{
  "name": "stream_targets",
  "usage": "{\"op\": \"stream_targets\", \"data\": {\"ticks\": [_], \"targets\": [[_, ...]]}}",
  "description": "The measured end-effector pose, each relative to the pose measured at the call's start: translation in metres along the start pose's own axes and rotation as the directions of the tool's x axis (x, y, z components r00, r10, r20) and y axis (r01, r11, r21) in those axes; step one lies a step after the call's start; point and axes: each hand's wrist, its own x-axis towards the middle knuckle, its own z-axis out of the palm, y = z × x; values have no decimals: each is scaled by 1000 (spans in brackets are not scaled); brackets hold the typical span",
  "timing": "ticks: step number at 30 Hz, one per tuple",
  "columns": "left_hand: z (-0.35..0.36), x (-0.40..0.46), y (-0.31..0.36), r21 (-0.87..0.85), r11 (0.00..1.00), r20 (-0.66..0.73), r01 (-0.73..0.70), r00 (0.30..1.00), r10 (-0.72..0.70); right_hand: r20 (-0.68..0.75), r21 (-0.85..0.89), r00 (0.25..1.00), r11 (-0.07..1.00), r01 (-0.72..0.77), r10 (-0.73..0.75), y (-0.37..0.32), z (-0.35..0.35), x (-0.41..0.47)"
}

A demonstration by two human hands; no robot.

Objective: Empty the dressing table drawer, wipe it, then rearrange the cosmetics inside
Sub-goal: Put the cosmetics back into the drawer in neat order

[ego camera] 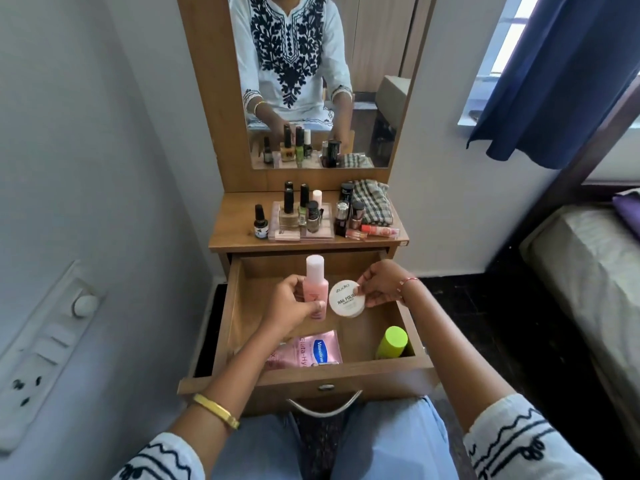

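Observation:
The wooden drawer (pixel 349 374) of the dressing table stands pulled out in front of me. Above it, my left hand (pixel 292 306) grips an upright pink bottle (pixel 314 284) with a pale pink cap. My right hand (pixel 379 284) pinches a round white nail polish remover tub (pixel 346 298) by its edge, lid tilted towards me. Inside the drawer lie a pink Vaseline sachet (pixel 311 349) at the front left and a bottle with a lime green cap (pixel 391 342) at the front right.
The table top (pixel 235 226) holds several nail polish bottles (pixel 289 211) on a clear tray, lip products (pixel 375 231) and a checked cloth (pixel 374 202). A mirror (pixel 311 81) rises behind. A wall with a switch panel (pixel 45 344) is left, a bed (pixel 588 271) right.

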Motion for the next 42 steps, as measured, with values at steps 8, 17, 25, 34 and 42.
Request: {"op": "stream_targets", "data": {"ticks": [8,17,25,34,42], "targets": [[13,6,-21,49,995,13,85,996,-85,-157,-359,987,931,-72,16,15,16,25],[19,0,-25,141,989,97,36,994,-50,-219,-461,975,877,-136,37,22,26,35],[18,-1,-27,127,991,155,42,986,-62,-248,-628,947,778,4,-204,10,15,30],[22,-4,-23,28,995,177,94,979,-97,170,81,969,982,170,-182,-13,17,-20],[23,-10,-19,-58,987,302,149,945,-125,29,-100,984,979,176,-174,1,30,-11]]}}
